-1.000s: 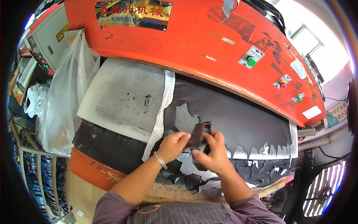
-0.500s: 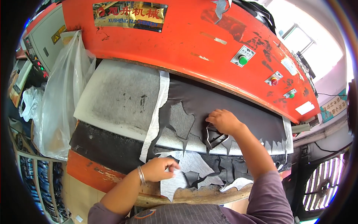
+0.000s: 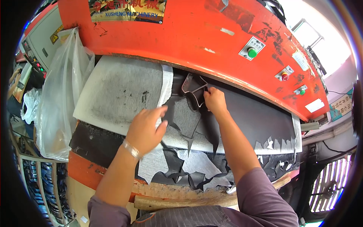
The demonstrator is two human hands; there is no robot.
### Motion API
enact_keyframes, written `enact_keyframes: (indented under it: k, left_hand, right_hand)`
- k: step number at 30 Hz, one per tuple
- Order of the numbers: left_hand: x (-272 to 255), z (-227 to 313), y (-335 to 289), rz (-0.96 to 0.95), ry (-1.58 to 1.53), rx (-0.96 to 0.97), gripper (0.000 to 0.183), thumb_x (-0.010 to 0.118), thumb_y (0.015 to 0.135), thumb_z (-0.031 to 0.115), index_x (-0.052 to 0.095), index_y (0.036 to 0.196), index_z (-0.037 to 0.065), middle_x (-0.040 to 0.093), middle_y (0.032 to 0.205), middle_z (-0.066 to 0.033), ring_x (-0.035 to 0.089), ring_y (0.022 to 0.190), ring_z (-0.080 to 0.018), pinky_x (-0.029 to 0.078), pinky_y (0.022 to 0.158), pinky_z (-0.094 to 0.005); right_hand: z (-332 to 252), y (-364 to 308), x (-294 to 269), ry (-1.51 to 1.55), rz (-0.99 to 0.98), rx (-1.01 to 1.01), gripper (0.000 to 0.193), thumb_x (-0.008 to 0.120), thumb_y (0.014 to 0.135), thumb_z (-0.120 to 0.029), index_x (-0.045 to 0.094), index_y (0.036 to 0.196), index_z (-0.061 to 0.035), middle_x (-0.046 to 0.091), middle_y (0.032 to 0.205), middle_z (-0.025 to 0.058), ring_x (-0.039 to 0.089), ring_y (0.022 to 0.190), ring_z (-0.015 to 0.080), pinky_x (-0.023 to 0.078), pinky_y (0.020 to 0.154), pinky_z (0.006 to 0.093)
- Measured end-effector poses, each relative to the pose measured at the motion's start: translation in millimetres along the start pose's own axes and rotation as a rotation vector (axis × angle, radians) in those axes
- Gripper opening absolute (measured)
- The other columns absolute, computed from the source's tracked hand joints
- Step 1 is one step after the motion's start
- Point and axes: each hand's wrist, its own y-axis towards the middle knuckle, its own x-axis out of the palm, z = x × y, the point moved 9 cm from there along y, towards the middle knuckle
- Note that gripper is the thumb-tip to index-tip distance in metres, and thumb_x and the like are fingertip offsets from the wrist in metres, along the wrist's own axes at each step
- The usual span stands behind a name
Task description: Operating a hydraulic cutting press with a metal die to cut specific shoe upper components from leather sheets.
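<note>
My right hand [image 3: 214, 100] grips the side of a metal cutting die [image 3: 197, 89], an open frame of thin steel strip with a crossbar. The die rests at the far left part of a dark leather-like sheet [image 3: 253, 117], close under the red machine's edge. Below the die, a gap in the sheet shows a grey patch [image 3: 186, 117]. My left hand [image 3: 146, 128] hovers over the sheet's left edge, holding nothing, its thumb and fingers apart and slightly blurred. Dark and pale grey scraps [image 3: 200, 163] lie along the near edge.
A red press machine [image 3: 189, 38] with green and red buttons spans the far side. The pale cutting board [image 3: 117, 94] extends to the left. A clear plastic bag [image 3: 58, 102] hangs at the far left. A wooden bar [image 3: 170, 202] runs along the front.
My right hand has carried the die leftward and farther away across the sheet. My left hand has risen from the near scraps toward the sheet's left edge. The near scraps have shifted.
</note>
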Motion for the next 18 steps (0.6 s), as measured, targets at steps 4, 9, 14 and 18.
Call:
enact_keyframes:
  k: [4, 9, 14, 18]
  left_hand:
    - [45.5, -55.6, 54.5, 0.052, -0.047, -0.019, 0.054, 0.056, 0.083, 0.006, 0.041, 0.135, 0.004, 0.065, 0.111, -0.0143, 0.059, 0.105, -0.034, 0.045, 0.091, -0.0407]
    - [86.7, -67.2, 84.9, 0.097, 0.174, 0.049, 0.074, 0.05, 0.08, 0.006, 0.017, 0.145, -0.005, 0.06, 0.126, -0.0121, 0.048, 0.123, -0.0297, 0.028, 0.11, -0.0432]
    - [95.2, -69.5, 89.0, 0.057, 0.142, 0.031, 0.077, 0.052, 0.08, 0.004, 0.015, 0.147, 0.0, 0.059, 0.129, -0.0086, 0.049, 0.123, -0.0321, 0.026, 0.113, -0.0421]
    - [95.5, -67.0, 89.8, 0.052, 0.159, 0.045, 0.077, 0.052, 0.079, 0.005, 0.016, 0.147, 0.001, 0.061, 0.126, -0.0085, 0.05, 0.122, -0.032, 0.026, 0.114, -0.042]
  right_hand:
    - [-11.4, -16.9, -1.8, -0.033, 0.191, -0.146, 0.05, 0.062, 0.086, -0.04, 0.059, 0.114, 0.0012, 0.065, 0.095, 0.0271, 0.065, 0.095, 0.0369, 0.049, 0.084, 0.0469]
    - [-11.8, -58.3, 14.6, -0.18, 0.283, -0.488, 0.096, 0.077, 0.072, -0.047, 0.034, 0.14, 0.0051, 0.053, 0.127, 0.0255, 0.051, 0.119, 0.037, 0.028, 0.107, 0.0427]
    - [-7.4, -52.7, 10.1, -0.149, 0.31, -0.511, 0.086, 0.079, 0.07, -0.041, 0.042, 0.135, 0.0042, 0.061, 0.116, 0.0217, 0.056, 0.11, 0.0341, 0.031, 0.104, 0.0435]
    - [-8.6, -51.8, 8.4, -0.107, 0.223, -0.465, 0.083, 0.078, 0.071, -0.038, 0.043, 0.133, 0.0052, 0.057, 0.122, 0.0227, 0.054, 0.115, 0.0341, 0.03, 0.106, 0.0443]
